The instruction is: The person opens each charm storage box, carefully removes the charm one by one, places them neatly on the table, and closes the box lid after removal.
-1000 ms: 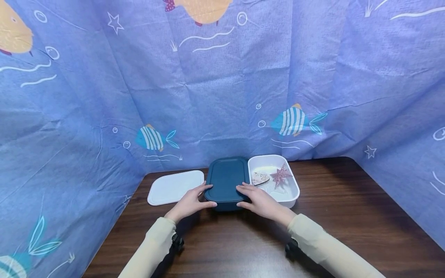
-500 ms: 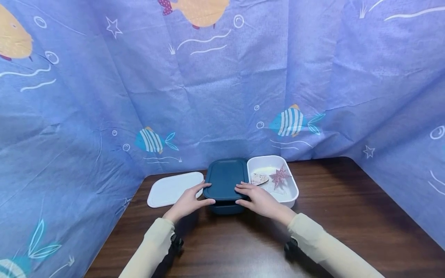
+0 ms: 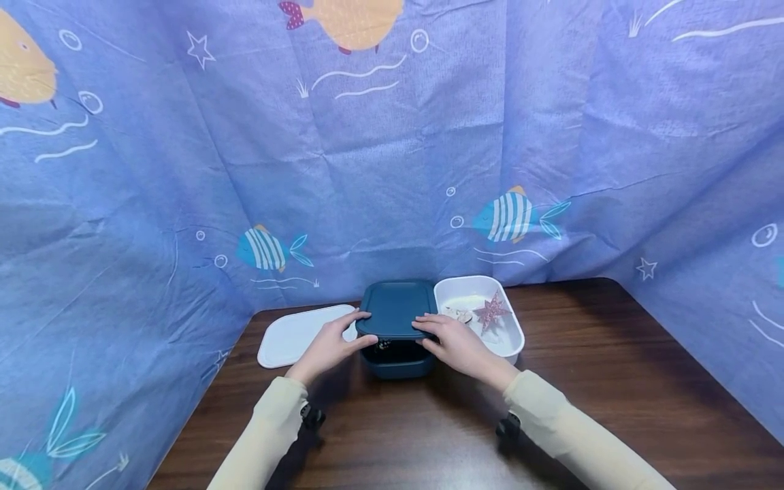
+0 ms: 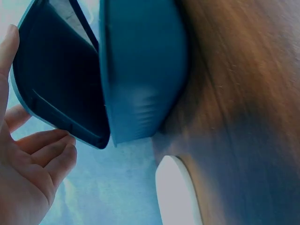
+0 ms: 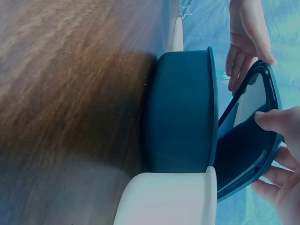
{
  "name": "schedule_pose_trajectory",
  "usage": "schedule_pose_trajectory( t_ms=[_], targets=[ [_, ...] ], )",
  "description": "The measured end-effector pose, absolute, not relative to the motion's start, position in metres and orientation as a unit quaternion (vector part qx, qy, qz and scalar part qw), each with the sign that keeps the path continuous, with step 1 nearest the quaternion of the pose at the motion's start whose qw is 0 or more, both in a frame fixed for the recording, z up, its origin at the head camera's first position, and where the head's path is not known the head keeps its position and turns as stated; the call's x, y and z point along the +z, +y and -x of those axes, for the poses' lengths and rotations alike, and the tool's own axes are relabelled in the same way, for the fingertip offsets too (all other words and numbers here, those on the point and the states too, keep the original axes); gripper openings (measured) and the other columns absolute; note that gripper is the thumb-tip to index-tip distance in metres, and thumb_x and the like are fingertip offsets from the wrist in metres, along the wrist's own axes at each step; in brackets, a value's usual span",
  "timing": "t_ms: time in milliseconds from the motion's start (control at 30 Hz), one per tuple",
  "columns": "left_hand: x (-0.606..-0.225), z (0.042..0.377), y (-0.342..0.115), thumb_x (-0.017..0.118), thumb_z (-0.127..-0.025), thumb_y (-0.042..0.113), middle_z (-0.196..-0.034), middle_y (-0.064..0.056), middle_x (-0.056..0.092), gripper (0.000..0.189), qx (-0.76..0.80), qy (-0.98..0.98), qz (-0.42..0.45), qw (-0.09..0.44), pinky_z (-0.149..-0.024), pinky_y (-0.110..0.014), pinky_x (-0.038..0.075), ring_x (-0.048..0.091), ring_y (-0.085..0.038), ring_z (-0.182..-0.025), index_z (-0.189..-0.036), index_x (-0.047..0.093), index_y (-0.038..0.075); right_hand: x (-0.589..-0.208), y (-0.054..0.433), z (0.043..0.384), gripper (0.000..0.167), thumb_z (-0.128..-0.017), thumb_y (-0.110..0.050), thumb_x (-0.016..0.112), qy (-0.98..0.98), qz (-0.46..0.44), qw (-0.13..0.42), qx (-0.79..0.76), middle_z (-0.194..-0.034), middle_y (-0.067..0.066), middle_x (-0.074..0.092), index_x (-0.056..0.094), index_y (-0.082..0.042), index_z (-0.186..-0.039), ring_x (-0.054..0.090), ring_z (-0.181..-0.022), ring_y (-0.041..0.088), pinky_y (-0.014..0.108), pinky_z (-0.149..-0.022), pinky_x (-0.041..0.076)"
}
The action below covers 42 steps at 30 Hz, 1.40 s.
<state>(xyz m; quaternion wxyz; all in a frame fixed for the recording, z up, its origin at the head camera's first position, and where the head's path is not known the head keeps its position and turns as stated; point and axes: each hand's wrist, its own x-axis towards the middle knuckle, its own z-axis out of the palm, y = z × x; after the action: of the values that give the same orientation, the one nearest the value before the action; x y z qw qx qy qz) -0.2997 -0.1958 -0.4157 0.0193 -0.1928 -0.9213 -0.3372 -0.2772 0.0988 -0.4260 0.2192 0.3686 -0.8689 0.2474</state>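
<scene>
A dark teal lid (image 3: 397, 309) is tilted up at its near edge over a matching teal box (image 3: 401, 371), its far edge still low at the back. My left hand (image 3: 329, 344) grips the lid's near left corner, with thumb and fingers on its edge. At the near right corner my right hand (image 3: 458, 346) pinches the lid; its thumb (image 5: 271, 121) lies on the underside in the right wrist view. Through the front gap the box's dark inside shows, with a small patterned thing (image 3: 382, 344) near the left; most of the inside is hidden.
Right beside the teal box stands an uncovered white container (image 3: 518, 339) holding a pink glittery star (image 3: 492, 313) and a pale patterned piece (image 3: 461, 315). A white lid (image 3: 294, 337) lies on the left of the brown wooden table (image 3: 404, 435). Behind hangs a blue fish-print cloth (image 3: 380, 177).
Both hands have raised the near edge of the teal lid, which lay flat on the box a second ago. A widening dark gap now shows at the front.
</scene>
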Motion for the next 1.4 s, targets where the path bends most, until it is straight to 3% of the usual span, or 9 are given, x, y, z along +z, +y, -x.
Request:
schedule_pose_trajectory(
  t_ms=[200, 633, 1067, 1400],
  targets=[
    [-0.408, 0.298, -0.192, 0.065, -0.086, 0.068, -0.157, -0.008, 0.043, 0.072, -0.337, -0.921, 0.192, 0.031, -0.11, -0.057, 0.039, 0.043, -0.03, -0.141, -0.145, 0.056, 0.028, -0.425, 0.098, 0.278, 0.032, -0.091, -0.007, 0.074, -0.866, -0.362, 0.23, 0.259, -0.123, 0.016, 0.07, 0.072, -0.001, -0.122, 0.062, -0.12, 0.036, 0.05, -0.101, 0.049],
    [-0.41, 0.302, -0.188, 0.062, -0.088, 0.068, -0.156, -0.013, 0.043, 0.069, -0.352, -0.915, 0.19, 0.047, -0.108, -0.058, 0.04, 0.044, -0.032, -0.14, -0.144, 0.058, 0.027, -0.426, 0.094, 0.279, 0.03, -0.087, 0.002, 0.075, -0.855, -0.338, 0.266, 0.291, -0.118, 0.016, 0.072, 0.074, -0.001, -0.116, 0.065, -0.117, 0.034, 0.049, -0.098, 0.051],
    [-0.409, 0.304, -0.186, 0.062, -0.088, 0.068, -0.161, -0.003, 0.036, 0.068, -0.384, -0.903, 0.186, 0.058, -0.111, -0.055, 0.039, 0.039, -0.029, -0.144, -0.145, 0.055, 0.032, -0.428, 0.093, 0.287, 0.035, -0.082, 0.014, 0.074, -0.802, -0.364, 0.346, 0.324, -0.114, 0.017, 0.073, 0.074, 0.001, -0.114, 0.066, -0.115, 0.037, 0.054, -0.097, 0.05],
    [-0.391, 0.301, -0.181, 0.065, -0.092, 0.058, -0.161, 0.0, 0.035, 0.07, -0.43, -0.871, 0.207, 0.114, -0.115, -0.047, 0.036, 0.038, -0.025, -0.145, -0.153, 0.045, 0.029, -0.413, 0.095, 0.29, 0.038, -0.08, 0.016, 0.074, -0.766, -0.371, 0.4, 0.339, -0.117, 0.017, 0.072, 0.075, -0.001, -0.114, 0.065, -0.116, 0.039, 0.055, -0.098, 0.049]
  ],
)
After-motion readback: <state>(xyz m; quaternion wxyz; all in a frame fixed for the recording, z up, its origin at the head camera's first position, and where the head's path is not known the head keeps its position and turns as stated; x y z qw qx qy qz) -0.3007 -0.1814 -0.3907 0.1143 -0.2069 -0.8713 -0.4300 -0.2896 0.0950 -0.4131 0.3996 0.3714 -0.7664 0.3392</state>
